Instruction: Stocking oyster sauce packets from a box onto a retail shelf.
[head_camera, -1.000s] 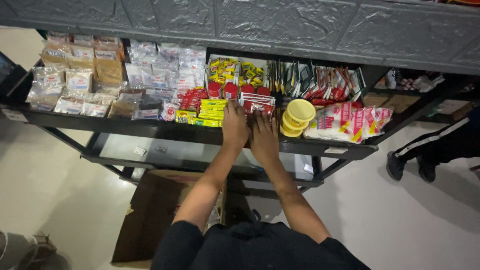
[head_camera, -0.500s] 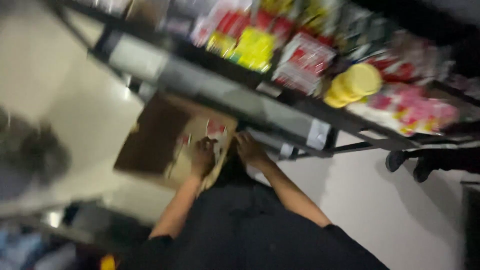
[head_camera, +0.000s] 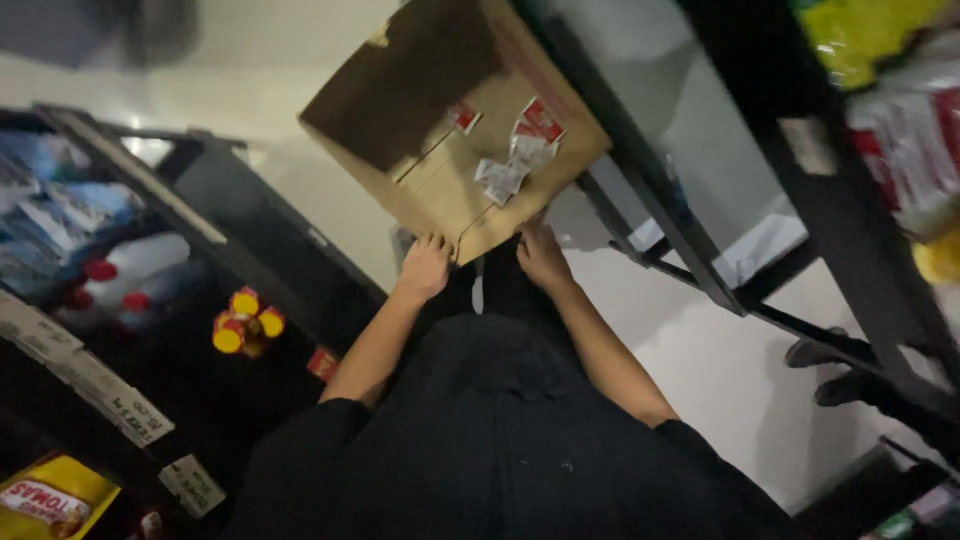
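Both hands' grip clamped on the near edge of an open cardboard box (head_camera: 450, 130) on the floor, left hand (head_camera: 425, 268) and right hand (head_camera: 541, 257) close together, few small red-and-white sachets (head_camera: 512, 160) inside, dark shelving racks (head_camera: 690, 230) crowding either side, narrow pale floor (head_camera: 700, 350) between.

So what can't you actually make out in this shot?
- Fingertips of the left hand and right hand: head view, tucked at the cardboard box edge.
- Small packets in the box: too blurred to identify.
- Goods on the right shelf: blurred, cut by the frame edge.
- Another person's shoes: body hidden behind the shelf frame.
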